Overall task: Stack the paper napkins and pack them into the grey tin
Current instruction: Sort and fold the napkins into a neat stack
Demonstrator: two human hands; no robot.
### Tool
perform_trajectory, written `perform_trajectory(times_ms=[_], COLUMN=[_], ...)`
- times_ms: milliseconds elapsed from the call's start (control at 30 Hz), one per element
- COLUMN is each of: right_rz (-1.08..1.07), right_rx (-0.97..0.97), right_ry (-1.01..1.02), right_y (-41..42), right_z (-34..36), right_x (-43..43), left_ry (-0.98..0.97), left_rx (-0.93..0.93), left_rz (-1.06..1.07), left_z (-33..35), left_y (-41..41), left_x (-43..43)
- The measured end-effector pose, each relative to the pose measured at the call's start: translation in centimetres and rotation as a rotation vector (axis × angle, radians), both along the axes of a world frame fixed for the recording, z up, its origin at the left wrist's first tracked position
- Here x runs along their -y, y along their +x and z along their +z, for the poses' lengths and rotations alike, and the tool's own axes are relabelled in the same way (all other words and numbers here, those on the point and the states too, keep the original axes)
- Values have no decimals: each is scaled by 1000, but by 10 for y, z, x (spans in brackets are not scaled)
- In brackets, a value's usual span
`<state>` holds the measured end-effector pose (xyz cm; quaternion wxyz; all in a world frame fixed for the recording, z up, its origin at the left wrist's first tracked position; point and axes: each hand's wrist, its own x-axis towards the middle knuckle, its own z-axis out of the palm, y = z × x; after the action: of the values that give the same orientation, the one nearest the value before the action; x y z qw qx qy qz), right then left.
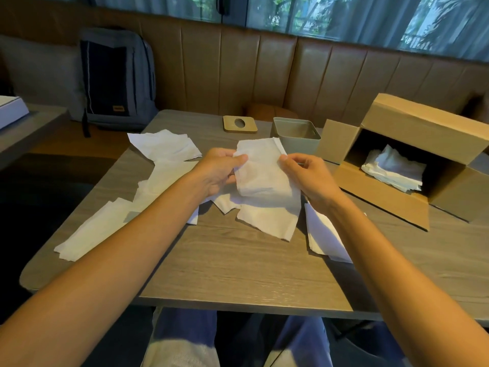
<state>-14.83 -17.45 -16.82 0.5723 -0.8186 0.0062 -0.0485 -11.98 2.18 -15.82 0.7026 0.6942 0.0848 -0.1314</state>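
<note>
Head view: my left hand (pixel 221 170) and right hand (pixel 309 174) pinch a napkin stack (pixel 262 170) by its sides above the table (pixel 238 260); grey tin (pixel 297 135) stands open just beyond.

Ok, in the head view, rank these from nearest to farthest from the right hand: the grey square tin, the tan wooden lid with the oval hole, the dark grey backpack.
From the right hand:
1. Grey square tin, just beyond the hand, slightly left.
2. Tan wooden lid with the oval hole, farther back and left on the table.
3. Dark grey backpack, far left on the bench.
</note>
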Motion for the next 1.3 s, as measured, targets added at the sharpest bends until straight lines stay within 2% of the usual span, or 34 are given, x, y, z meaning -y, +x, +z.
perform_trajectory(times_ms=[200,367,567,733,967,1033,1167,1233,1300], right_rz=[-102,-25,-36,80,109,168,326,392,404], right_rx=[29,13,-5,-224,-163,-147,-111,-91,-76], right_ry=[-43,-40,-83,-1,-23,-45,-115,-145,-194], right_y=[6,6,8,6,9,9,8,9,9], right_z=[-7,-6,-10,-3,2,7,17,21,23], right_x=[-4,-6,-11,-8,-5,-4,0,0,1], left_ry=[-118,-39,-21,-39,-2,68,529,665,731], left_rx=[-23,-14,14,49,46,101,511,587,598], left_rz=[-17,-2,-57,0,-45,-102,-381,-558,-642], left_z=[1,-3,-7,-10,-6,-5,4,11,16], left_y=[3,4,6,11,12,13,17,19,21], left_x=[-9,-12,-15,-22,-34,-37,-28,-21,-17])
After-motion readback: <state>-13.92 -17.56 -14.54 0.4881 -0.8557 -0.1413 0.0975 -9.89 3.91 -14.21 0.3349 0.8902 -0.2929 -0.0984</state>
